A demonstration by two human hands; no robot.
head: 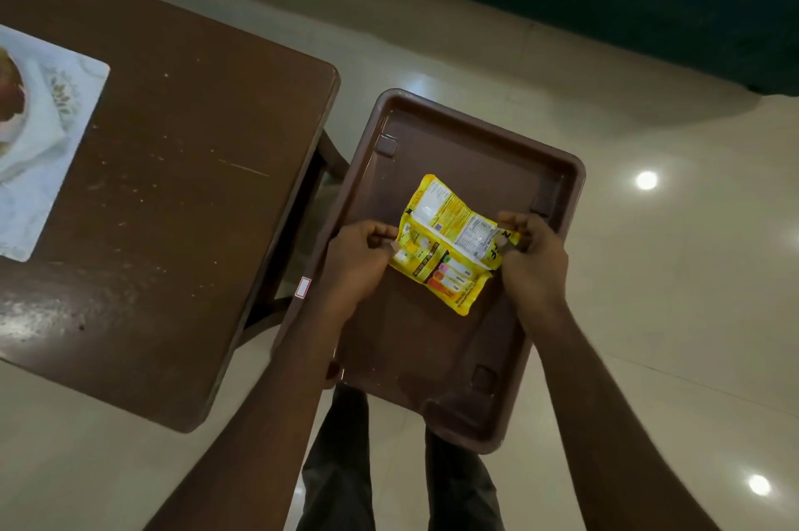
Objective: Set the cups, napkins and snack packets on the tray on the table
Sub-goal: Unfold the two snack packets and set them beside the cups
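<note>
Both hands (359, 258) (534, 260) hide yellow packet's (449, 241) side edges.

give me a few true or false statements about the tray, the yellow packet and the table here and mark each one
1. Both hands grip the yellow snack packet. True: the left hand and right hand pinch opposite edges.
2. The brown tray sits on the table. False: it is beside the brown table, over the floor.
3. The tray holds cups. False: no cups show; only the packet is over it.
4. A placemat lies on the table's left part. True.
5. The packet is blue. False: it is yellow.
</note>
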